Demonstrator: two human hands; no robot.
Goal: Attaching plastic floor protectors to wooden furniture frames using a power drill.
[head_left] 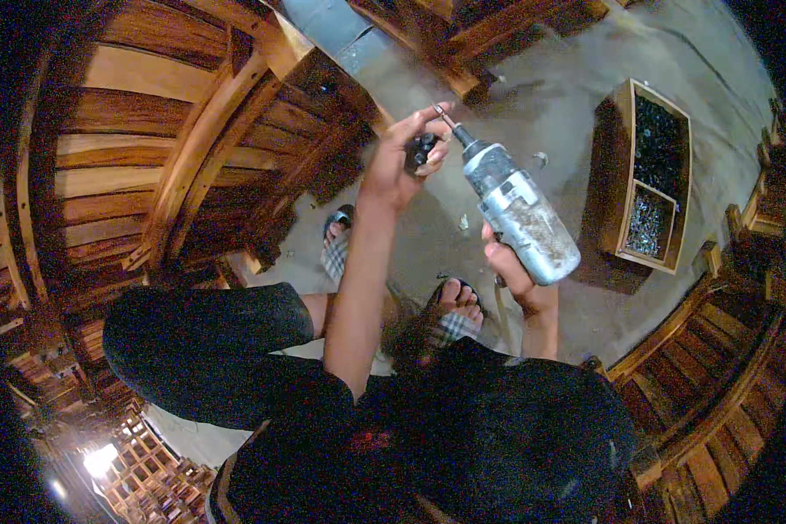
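Note:
My right hand [511, 265] is wrapped round the body of a worn grey-silver power screwdriver [526, 218], which points up and to the left. Its thin metal bit [445, 116] reaches my left hand [399, 157], where the index finger and thumb are close around the tip. Whether a screw sits on the bit is too small to tell. Curled against the left palm, the other fingers hold several small black pieces [424, 148], dark and rounded; their exact kind does not show.
A wooden box [624, 175] with dark hardware and silvery screws in separate compartments stands at the right. Slatted wooden furniture [148, 131] rises at the left, with more slatted wood [699, 358] at lower right. My sandalled feet are on the grey floor [533, 96], among small scraps.

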